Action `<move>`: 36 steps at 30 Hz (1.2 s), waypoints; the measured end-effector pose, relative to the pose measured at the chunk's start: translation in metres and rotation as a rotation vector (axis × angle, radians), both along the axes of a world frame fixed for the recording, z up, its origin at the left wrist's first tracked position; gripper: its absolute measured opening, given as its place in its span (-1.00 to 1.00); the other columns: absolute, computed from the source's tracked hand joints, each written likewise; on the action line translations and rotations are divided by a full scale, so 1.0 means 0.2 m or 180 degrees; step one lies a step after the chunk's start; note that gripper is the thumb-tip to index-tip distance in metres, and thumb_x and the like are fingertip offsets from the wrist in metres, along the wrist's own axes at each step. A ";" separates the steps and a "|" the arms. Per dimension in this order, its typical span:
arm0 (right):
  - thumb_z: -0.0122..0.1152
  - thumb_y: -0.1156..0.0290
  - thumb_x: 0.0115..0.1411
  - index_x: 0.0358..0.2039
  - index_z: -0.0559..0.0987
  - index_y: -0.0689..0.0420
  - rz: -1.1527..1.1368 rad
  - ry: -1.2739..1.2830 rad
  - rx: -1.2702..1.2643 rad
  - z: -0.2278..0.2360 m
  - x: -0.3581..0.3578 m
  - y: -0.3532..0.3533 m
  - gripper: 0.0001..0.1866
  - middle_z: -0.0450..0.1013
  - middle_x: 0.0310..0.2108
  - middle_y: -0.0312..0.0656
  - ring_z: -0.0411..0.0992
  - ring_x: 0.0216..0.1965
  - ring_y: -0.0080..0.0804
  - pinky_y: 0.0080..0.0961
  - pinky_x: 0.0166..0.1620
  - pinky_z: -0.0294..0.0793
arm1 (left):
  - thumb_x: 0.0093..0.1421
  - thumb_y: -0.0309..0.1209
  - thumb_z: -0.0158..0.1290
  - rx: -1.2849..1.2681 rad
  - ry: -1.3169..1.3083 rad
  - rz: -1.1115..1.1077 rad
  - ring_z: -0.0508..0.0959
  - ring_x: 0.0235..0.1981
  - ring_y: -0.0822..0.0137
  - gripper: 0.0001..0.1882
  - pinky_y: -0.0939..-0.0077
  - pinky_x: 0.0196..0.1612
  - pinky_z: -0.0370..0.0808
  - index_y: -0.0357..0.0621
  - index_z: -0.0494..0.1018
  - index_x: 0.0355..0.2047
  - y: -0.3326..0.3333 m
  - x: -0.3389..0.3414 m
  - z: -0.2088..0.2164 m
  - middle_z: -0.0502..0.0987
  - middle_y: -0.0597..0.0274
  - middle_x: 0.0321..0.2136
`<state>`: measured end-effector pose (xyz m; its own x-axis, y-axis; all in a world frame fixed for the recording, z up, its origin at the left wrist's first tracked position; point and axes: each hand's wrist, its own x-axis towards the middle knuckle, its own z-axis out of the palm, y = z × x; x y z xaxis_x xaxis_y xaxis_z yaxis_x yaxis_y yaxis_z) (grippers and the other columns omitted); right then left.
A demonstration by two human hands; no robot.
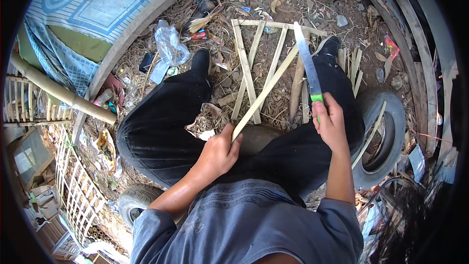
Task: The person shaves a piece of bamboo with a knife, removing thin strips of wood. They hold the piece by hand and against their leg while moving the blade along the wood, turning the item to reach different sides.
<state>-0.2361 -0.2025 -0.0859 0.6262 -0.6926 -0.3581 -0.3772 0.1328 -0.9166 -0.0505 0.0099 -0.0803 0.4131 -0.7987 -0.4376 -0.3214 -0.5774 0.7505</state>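
My left hand (220, 151) is closed round the near end of a pale bamboo strip (266, 89), which slants up and away to the right. In my right hand (330, 122) is a knife with a green handle (316, 98), its long blade (308, 58) pointing up and slightly left. The strip's far end lies close beside the blade; whether they touch I cannot tell. On the ground between my feet, several flat bamboo strips (243, 58) lie crossed and slanted. A thicker round stick (297, 80) lies to their right.
A tyre (398, 137) lies by my right leg, with a thin curved strip (372, 134) across it. Another tyre (132, 200) is near my left elbow. Clear plastic bags (168, 46) and litter cover the soil. A bamboo lattice (75, 186) and pole (63, 90) stand at left.
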 end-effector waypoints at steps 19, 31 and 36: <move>-0.02 0.36 0.29 -0.31 0.29 0.22 0.0391 0.0628 -0.1079 -0.07 -0.08 0.16 -0.82 0.33 -0.65 0.02 0.43 -0.59 -0.01 -0.31 -0.51 0.32 | 0.15 -0.46 0.03 -0.0173 -0.0287 -0.0355 0.46 -0.60 -0.23 -0.79 0.03 -0.55 0.37 -0.32 0.24 -0.45 0.09 -0.10 -0.01 0.38 -0.20 -0.74; 0.01 0.34 0.28 -0.35 0.33 0.24 0.0470 0.1047 -0.1259 0.02 -0.05 0.11 -0.79 0.36 -0.67 0.03 0.45 -0.57 0.07 -0.31 -0.56 0.32 | 0.11 -0.49 0.05 -0.0147 -0.0062 -0.0361 0.47 -0.60 -0.20 -0.81 0.03 -0.54 0.38 -0.32 0.25 -0.43 0.08 -0.08 0.02 0.39 -0.20 -0.74; 0.08 0.35 0.25 -0.34 0.33 0.26 0.1237 0.0666 -0.1228 0.04 -0.03 0.21 -0.77 0.40 -0.60 0.16 0.43 -0.48 0.19 -0.18 -0.51 0.34 | 0.10 -0.50 0.04 -0.0128 -0.0186 -0.0369 0.47 -0.60 -0.21 -0.82 0.03 -0.55 0.37 -0.31 0.25 -0.44 0.09 -0.07 0.00 0.38 -0.20 -0.74</move>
<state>-0.2422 -0.1604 -0.0786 0.8034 -0.5312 -0.2691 -0.5097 -0.3799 -0.7719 -0.0650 0.0286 -0.0807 0.3408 -0.8590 -0.3821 -0.4281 -0.5037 0.7504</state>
